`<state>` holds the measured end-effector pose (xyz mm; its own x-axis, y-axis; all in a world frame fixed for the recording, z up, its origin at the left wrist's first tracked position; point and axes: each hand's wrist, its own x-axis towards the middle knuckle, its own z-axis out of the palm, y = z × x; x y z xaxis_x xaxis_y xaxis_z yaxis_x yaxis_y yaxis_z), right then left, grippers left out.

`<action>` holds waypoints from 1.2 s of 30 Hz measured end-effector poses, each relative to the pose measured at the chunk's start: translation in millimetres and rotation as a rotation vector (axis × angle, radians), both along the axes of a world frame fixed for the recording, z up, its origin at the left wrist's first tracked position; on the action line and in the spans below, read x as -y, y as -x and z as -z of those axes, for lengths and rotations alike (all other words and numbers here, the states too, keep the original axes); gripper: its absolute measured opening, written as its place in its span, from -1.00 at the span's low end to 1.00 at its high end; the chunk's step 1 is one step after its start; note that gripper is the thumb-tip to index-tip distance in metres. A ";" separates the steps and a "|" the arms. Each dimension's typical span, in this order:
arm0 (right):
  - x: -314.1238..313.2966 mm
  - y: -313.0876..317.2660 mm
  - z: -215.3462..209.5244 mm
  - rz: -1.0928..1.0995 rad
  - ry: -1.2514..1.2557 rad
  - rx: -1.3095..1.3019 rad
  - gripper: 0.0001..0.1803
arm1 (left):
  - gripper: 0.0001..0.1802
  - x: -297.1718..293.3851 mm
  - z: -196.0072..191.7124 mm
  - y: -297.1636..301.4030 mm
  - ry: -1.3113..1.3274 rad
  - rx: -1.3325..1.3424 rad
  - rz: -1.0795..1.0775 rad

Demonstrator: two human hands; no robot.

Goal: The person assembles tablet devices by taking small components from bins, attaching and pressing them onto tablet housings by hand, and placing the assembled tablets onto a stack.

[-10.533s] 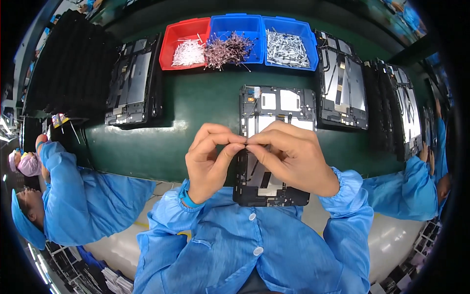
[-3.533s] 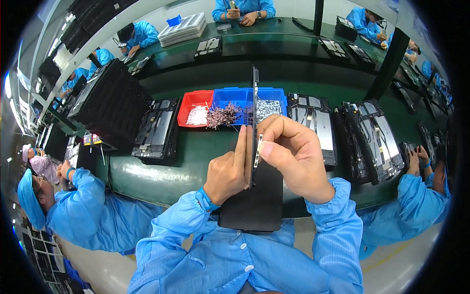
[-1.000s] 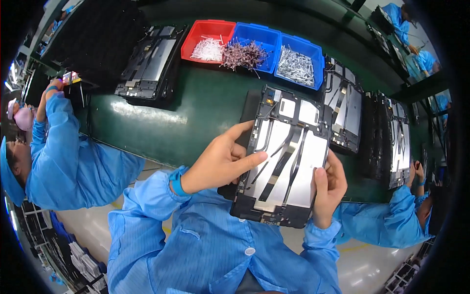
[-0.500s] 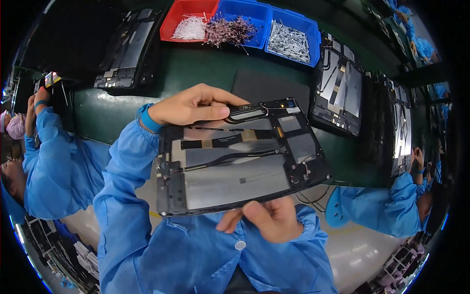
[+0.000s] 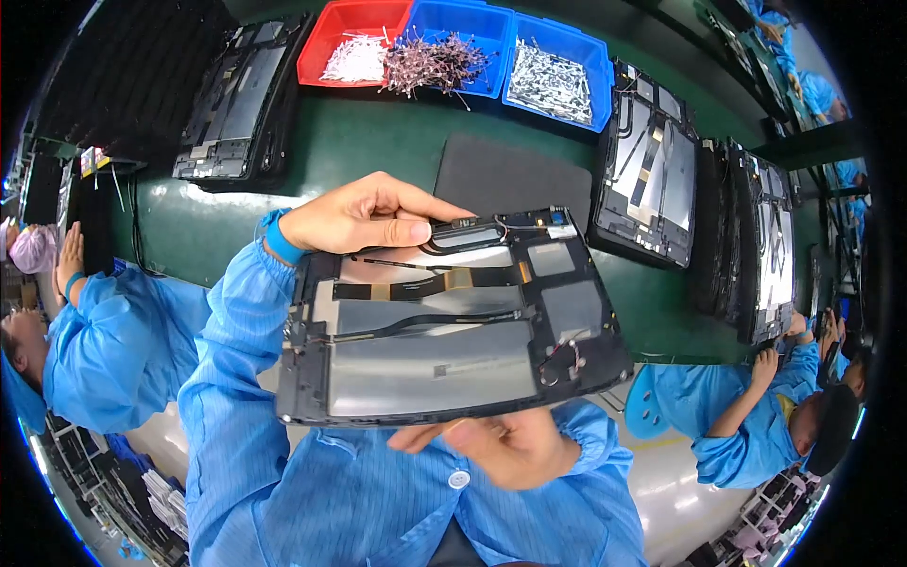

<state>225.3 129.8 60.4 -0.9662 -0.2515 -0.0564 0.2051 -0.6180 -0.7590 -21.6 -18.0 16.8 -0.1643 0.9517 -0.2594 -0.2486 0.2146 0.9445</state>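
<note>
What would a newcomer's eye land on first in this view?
The opened tablet chassis, held flat at centre frame, its bare metal plates and dark ribbon cables facing up. The left hand grips its far edge while the right hand supports it from beneath. Behind it on the green bench, a red bin and two blue bins hold small parts.

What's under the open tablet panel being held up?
Under the tablet panel the right hand supports its lower edge; blue sleeves and part of the dark mat show. The palm's grip is covered.

Head view, steeply down, close
</note>
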 end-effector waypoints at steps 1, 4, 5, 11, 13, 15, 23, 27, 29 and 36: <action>-5.8 -3.1 0.7 0.083 -0.059 0.056 -0.66 | -0.55 -0.8 -3.7 -2.4 -0.013 -0.011 -0.023; -42.6 4.1 6.5 0.380 -0.398 0.171 -0.64 | -0.56 -1.6 -10.7 -42.1 0.017 -0.038 -0.447; -49.1 8.3 6.9 0.530 -0.528 0.244 -0.55 | -0.55 -6.5 -21.5 -58.5 0.045 0.006 -0.562; -79.3 20.6 51.3 0.697 -1.131 0.068 -0.50 | -0.41 -16.4 -8.1 -102.9 0.182 -0.898 -0.625; -79.4 23.6 52.8 0.693 -1.180 0.073 -0.52 | -0.40 -16.2 -6.2 -106.9 0.181 -1.037 -0.599; -75.6 31.5 53.0 0.685 -1.237 0.051 -0.55 | -0.38 -13.2 -6.3 -107.9 0.205 -1.096 -0.584; -68.5 28.6 53.5 0.717 -1.377 0.045 -0.60 | -0.35 -5.5 4.2 -104.0 0.283 -1.114 -0.537; -66.9 15.6 55.9 0.744 -1.446 -0.063 -0.57 | -0.34 -4.3 6.5 -111.3 0.222 -0.982 -0.586; -58.8 19.4 50.7 0.821 -1.312 -0.043 -0.54 | -0.33 -7.6 -6.2 -118.4 0.146 -0.954 -0.638; -125.3 33.8 28.1 1.048 -0.787 0.106 -0.46 | -0.62 -40.6 3.3 -31.6 -0.137 -1.513 -0.798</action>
